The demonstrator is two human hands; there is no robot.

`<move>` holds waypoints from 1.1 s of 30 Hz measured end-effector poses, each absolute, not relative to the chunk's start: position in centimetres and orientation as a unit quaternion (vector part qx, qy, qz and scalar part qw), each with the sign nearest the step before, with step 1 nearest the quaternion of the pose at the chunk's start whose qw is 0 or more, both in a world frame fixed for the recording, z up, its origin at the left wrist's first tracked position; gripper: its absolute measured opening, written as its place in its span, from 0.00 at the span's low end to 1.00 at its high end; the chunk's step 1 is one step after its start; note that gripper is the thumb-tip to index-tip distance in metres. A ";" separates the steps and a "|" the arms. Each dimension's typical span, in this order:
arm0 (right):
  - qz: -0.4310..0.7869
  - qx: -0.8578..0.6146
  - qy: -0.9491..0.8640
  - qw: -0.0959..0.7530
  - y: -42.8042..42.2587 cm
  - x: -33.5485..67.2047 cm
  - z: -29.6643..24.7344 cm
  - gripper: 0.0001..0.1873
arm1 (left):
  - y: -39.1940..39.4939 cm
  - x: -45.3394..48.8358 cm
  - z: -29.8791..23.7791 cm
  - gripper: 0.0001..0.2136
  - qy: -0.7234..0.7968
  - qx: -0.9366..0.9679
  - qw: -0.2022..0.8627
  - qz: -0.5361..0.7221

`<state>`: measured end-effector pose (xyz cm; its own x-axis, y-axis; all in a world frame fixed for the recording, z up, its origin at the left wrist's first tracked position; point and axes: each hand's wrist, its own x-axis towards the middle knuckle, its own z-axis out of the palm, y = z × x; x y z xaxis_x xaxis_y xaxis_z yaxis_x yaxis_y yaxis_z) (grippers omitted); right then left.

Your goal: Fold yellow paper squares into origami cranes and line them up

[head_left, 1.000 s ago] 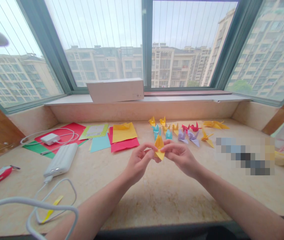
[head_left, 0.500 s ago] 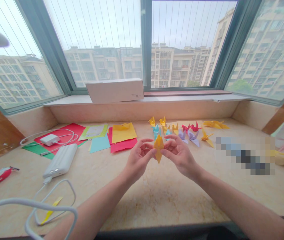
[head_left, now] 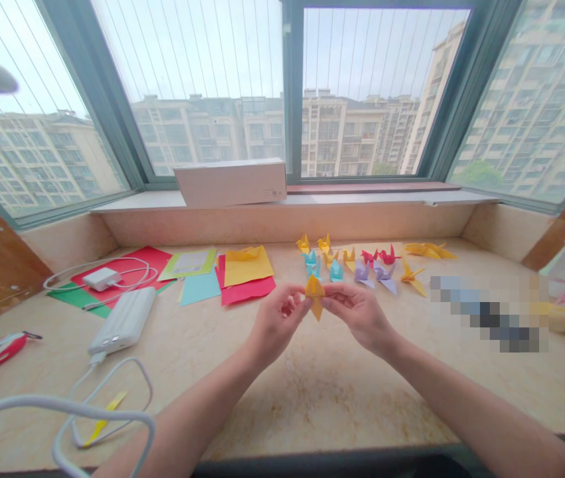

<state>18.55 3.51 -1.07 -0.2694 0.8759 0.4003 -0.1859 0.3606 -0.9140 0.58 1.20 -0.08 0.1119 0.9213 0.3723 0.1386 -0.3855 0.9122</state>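
Observation:
A yellow piece of folded origami paper (head_left: pixel 316 302) is held up above the counter, its lower tip pointing down. My left hand (head_left: pixel 282 312) pinches its left side between thumb and fingers. On the opposite edge, my right hand (head_left: pixel 354 311) grips it the same way. Just beyond the hands stand several small paper cranes: a blue one (head_left: pixel 336 270), a purple one (head_left: pixel 386 275), a red one (head_left: pixel 388 255) and a yellow one (head_left: pixel 413 277).
Left of the hands lie yellow paper sheets (head_left: pixel 248 269), red sheets (head_left: pixel 247 293) and a light blue sheet (head_left: pixel 200 287). A white power bank (head_left: pixel 123 322) with looping cables (head_left: pixel 147 425) occupies the near left. A white box (head_left: pixel 232 184) sits on the window ledge.
The top of the yellow folded paper looks lower and blunter. Fingers of both hands have curled in closer around its upper edges. The view has shifted slightly.

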 end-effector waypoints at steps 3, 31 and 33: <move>0.491 -0.267 -0.634 0.535 3.6 18.7 -1.0 0.12 | 0.9 0.7 -0.1 0.14 0.407 0.646 0.408 0.501; 0.369 -0.280 -0.677 0.572 2.9 18.8 -0.5 0.07 | 1.4 1.1 -1.2 0.08 0.250 0.663 0.437 0.554; 0.360 -0.277 -0.676 0.580 2.8 18.7 -0.7 0.07 | 1.4 1.2 -1.4 0.11 0.240 0.668 0.433 0.555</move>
<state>18.68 2.79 -0.66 -0.1730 0.7929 0.5843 -0.0437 0.5865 -0.8088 1.22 1.38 -1.36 0.2683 0.8015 0.5345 -0.1601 -0.5100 0.8452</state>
